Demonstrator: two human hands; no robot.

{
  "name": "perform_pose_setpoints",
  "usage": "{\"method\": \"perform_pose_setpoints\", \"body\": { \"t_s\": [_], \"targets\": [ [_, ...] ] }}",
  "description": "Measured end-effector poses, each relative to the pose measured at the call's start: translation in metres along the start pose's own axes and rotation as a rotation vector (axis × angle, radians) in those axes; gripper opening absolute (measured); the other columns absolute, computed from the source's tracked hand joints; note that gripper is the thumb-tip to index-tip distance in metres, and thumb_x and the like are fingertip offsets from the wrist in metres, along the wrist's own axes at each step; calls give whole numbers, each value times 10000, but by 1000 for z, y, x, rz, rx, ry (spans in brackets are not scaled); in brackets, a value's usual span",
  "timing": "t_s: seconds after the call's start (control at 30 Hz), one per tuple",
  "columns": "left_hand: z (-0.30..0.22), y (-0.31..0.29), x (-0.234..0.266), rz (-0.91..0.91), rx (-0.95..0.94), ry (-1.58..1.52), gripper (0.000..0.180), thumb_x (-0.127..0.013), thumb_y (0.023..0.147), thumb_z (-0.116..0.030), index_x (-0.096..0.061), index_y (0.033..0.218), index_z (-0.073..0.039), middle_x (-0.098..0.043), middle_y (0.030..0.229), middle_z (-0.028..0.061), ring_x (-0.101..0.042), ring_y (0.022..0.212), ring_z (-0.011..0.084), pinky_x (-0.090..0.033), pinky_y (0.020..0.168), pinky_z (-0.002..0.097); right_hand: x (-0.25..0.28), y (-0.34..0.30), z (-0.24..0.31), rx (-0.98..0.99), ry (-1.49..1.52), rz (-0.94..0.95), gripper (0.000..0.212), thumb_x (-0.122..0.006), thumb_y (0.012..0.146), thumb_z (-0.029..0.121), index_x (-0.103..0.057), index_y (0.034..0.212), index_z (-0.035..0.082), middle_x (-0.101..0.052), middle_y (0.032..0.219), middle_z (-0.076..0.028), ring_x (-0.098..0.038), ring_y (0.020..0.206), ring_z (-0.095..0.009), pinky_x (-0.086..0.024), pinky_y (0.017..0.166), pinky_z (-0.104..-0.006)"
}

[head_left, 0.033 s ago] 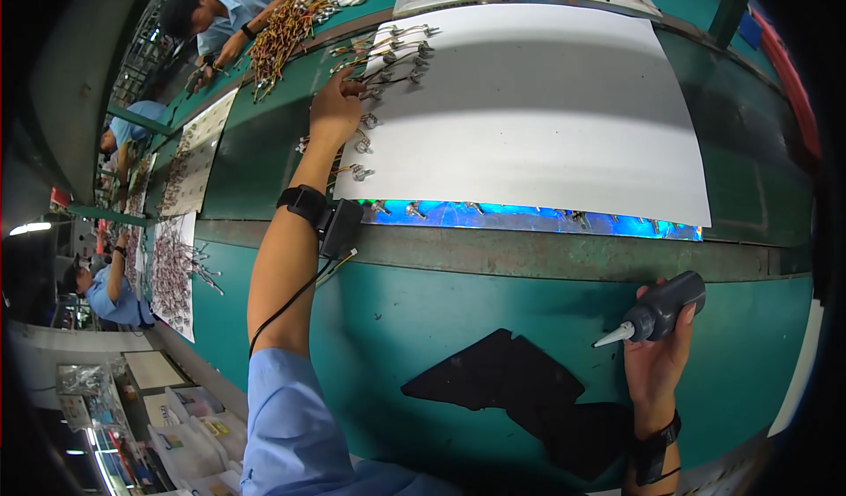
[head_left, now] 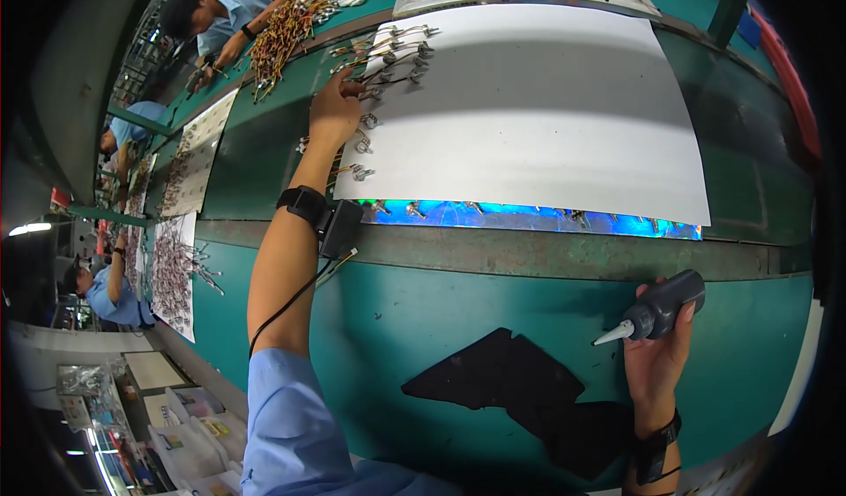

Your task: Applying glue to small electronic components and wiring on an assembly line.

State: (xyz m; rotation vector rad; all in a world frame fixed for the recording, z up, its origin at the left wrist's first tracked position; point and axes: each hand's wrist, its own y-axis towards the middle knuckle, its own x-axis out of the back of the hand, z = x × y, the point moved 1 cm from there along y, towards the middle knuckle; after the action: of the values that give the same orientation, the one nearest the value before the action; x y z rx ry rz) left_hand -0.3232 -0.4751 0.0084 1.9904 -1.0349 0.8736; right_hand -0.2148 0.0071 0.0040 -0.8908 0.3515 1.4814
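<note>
My left hand [head_left: 337, 113] reaches to the left edge of a large white sheet [head_left: 529, 117]. Its fingers are closed at a wired metal part [head_left: 414, 77], whose thin brown lead runs back to the fingertips. Several similar wired parts [head_left: 361, 173] lie along that edge, metal ends on the sheet. In my right hand [head_left: 656, 364], lower right, is a dark squeeze bottle [head_left: 668, 304], lying on its side with the fingers wrapped round it. The bottle's pale tapered nozzle [head_left: 614, 334] points left and slightly down, above the green table.
A shiny blue strip [head_left: 520, 218] bearing metal parts shows under the sheet's near edge. Black cloth-like pieces [head_left: 498, 373] lie on the green table [head_left: 388, 320]. Wired parts are heaped [head_left: 286, 33] at far left, near a co-worker [head_left: 225, 11]. Plastic bins [head_left: 189, 439] stand lower left.
</note>
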Motion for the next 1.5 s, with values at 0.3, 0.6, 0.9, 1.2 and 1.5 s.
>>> {"method": "perform_pose_setpoints", "body": {
  "t_s": [0.3,0.6,0.9,1.2,1.5],
  "targets": [
    [-13,-41,54,-46,15,-12,373,-476,743,-51,-531,1111,-21,-643,962,74,-611,833,218,-456,769,294,-9,-3,3,-76,0,20,421,-475,892,362,-424,1175,55,-512,1114,-79,-541,923,-158,-488,713,-282],
    [-32,-228,136,-57,213,-211,237,-618,769,-86,-596,987,6,-636,898,86,-591,831,164,-454,763,274,-7,4,2,-49,9,132,320,-487,896,325,-494,1042,40,-576,936,-114,-421,557,-78,-405,554,-230],
    [7,-362,176,-133,346,-110,203,-614,796,-134,-624,902,38,-627,921,121,-594,824,196,-458,748,290,-6,5,-1,-63,29,327,242,-511,891,273,-502,1000,58,-572,880,-85,-419,557,-89,-358,530,-223],
    [35,-328,136,-162,301,261,399,-605,801,-279,-551,1106,-28,-568,1018,189,-571,874,296,-455,761,364,-11,1,6,-80,79,281,177,-536,877,269,-526,900,94,-561,803,-35,-434,567,-66,-345,477,-193],
    [38,-327,116,-181,249,278,214,-624,761,-158,-597,902,1,-535,881,159,-535,812,323,-437,717,371,8,3,-1,-112,35,223,249,-571,846,343,-534,842,97,-530,713,5,-417,542,-62,-369,517,-225]
  ]
}}
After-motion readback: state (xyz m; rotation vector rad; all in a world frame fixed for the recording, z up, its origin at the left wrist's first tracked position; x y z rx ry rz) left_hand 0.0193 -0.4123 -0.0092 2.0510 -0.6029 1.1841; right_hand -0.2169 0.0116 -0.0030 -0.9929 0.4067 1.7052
